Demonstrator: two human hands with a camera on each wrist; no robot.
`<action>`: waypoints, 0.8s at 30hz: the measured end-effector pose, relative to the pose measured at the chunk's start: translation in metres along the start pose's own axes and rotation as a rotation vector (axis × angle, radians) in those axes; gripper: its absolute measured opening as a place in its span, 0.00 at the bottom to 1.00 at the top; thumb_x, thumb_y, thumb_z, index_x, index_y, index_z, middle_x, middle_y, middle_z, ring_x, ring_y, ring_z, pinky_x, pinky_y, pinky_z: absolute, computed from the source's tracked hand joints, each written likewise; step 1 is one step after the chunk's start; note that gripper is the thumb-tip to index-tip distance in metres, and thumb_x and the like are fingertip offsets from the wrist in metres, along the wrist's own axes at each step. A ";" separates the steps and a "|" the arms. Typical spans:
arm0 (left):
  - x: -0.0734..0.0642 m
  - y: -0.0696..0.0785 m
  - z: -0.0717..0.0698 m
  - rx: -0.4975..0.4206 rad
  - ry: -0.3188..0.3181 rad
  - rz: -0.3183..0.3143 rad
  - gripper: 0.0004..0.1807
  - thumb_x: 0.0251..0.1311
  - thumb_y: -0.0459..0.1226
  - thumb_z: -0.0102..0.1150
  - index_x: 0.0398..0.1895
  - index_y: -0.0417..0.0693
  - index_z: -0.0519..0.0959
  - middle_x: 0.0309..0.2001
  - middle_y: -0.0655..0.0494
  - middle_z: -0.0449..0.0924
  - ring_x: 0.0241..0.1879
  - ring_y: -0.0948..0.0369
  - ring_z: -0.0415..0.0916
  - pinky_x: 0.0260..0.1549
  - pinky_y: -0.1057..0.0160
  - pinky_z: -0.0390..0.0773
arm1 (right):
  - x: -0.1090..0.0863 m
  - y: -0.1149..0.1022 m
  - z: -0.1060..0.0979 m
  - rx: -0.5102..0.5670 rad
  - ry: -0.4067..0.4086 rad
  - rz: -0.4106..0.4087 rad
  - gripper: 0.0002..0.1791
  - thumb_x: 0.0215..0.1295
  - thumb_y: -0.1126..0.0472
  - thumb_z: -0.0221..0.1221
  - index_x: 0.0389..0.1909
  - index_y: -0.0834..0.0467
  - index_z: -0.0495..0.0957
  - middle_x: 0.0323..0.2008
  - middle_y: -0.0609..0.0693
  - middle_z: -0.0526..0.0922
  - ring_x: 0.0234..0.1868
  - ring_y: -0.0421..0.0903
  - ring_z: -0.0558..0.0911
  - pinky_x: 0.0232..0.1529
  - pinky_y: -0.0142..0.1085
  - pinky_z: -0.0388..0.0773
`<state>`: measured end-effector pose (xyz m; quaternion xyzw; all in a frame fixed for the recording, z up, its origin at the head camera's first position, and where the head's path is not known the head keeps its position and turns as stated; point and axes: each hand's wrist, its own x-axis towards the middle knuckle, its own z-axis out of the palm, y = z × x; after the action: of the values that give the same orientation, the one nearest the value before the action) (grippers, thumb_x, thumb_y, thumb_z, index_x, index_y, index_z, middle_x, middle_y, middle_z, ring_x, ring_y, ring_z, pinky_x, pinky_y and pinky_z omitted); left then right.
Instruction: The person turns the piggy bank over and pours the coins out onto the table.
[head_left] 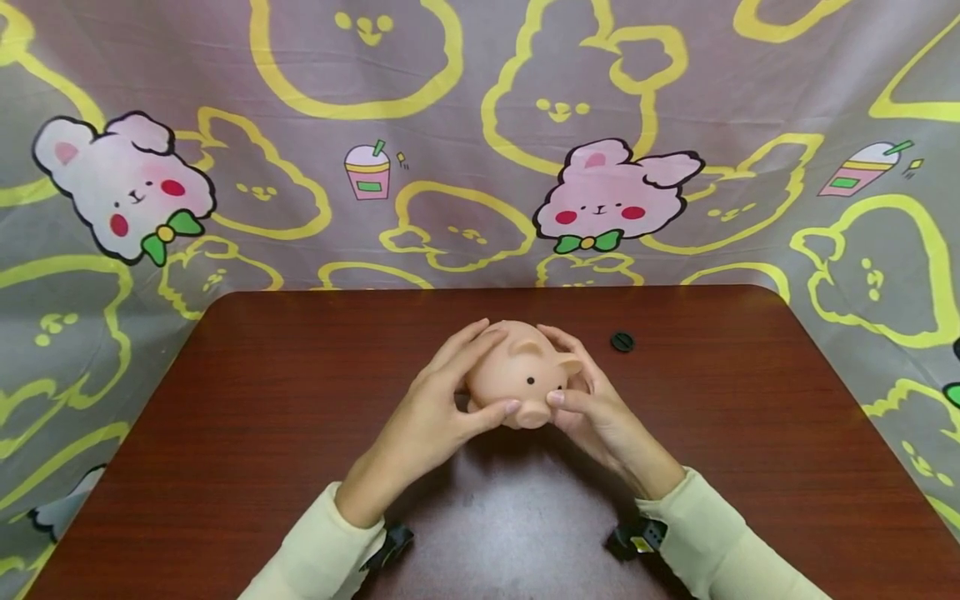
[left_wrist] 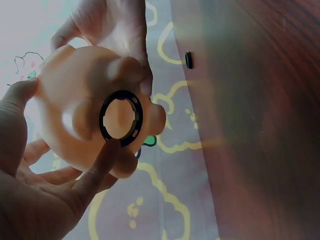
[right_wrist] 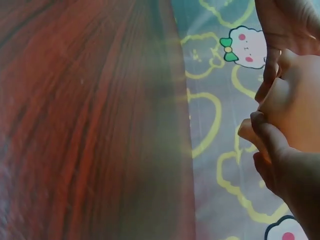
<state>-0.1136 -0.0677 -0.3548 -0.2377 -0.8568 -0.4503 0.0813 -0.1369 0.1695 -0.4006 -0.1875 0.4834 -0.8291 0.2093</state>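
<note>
Both hands hold a light pink piggy bank (head_left: 497,375) over the far middle of the table, its snout toward me. My left hand (head_left: 438,404) grips one side, thumb near the snout and fingers over the flank. On the opposite side my right hand (head_left: 600,417) grips it, its thumb beside the snout under an eye. Seen from the left wrist, the belly has a round opening edged by a black ring (left_wrist: 120,94), with a left-hand digit at its edge. A small black round plug (head_left: 622,342) lies on the table beyond the right hand.
The dark red-brown wooden table (head_left: 262,433) has rounded far corners. Behind and beside it hangs a grey cloth (head_left: 465,158) with yellow outlines and cartoon rabbits. Black straps (head_left: 390,546) show at the wrists, next to pale sleeves (head_left: 315,546).
</note>
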 end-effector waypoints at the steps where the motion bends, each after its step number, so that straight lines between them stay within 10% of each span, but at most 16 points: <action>1: 0.000 -0.001 0.000 -0.017 -0.009 0.001 0.41 0.61 0.43 0.77 0.78 0.60 0.70 0.80 0.48 0.61 0.67 0.51 0.75 0.52 0.56 0.84 | 0.000 0.000 0.000 -0.015 0.007 -0.002 0.43 0.69 0.71 0.56 0.81 0.47 0.52 0.77 0.48 0.59 0.70 0.44 0.71 0.62 0.37 0.80; 14: 0.000 -0.026 0.006 -0.322 -0.172 -0.080 0.52 0.58 0.30 0.76 0.83 0.58 0.58 0.80 0.51 0.58 0.69 0.46 0.74 0.52 0.64 0.85 | -0.003 -0.012 0.021 -0.777 0.129 -0.178 0.46 0.60 0.70 0.71 0.78 0.47 0.66 0.81 0.44 0.58 0.77 0.48 0.66 0.60 0.29 0.77; 20: -0.001 -0.028 0.007 -0.213 -0.156 -0.073 0.57 0.54 0.32 0.80 0.83 0.60 0.56 0.81 0.52 0.57 0.67 0.53 0.70 0.44 0.67 0.83 | -0.003 -0.016 0.032 -1.150 0.119 -0.331 0.47 0.52 0.68 0.74 0.75 0.48 0.70 0.82 0.49 0.58 0.80 0.54 0.61 0.64 0.47 0.75; 24: -0.002 -0.029 0.007 -0.166 -0.143 -0.064 0.58 0.53 0.34 0.81 0.83 0.61 0.55 0.81 0.54 0.58 0.68 0.55 0.67 0.42 0.66 0.80 | -0.004 -0.017 0.034 -1.210 0.104 -0.355 0.46 0.52 0.68 0.74 0.75 0.49 0.71 0.82 0.50 0.58 0.80 0.55 0.60 0.62 0.55 0.76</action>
<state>-0.1250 -0.0762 -0.3806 -0.2478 -0.8272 -0.5040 -0.0147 -0.1194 0.1545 -0.3705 -0.3095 0.8377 -0.4391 -0.0980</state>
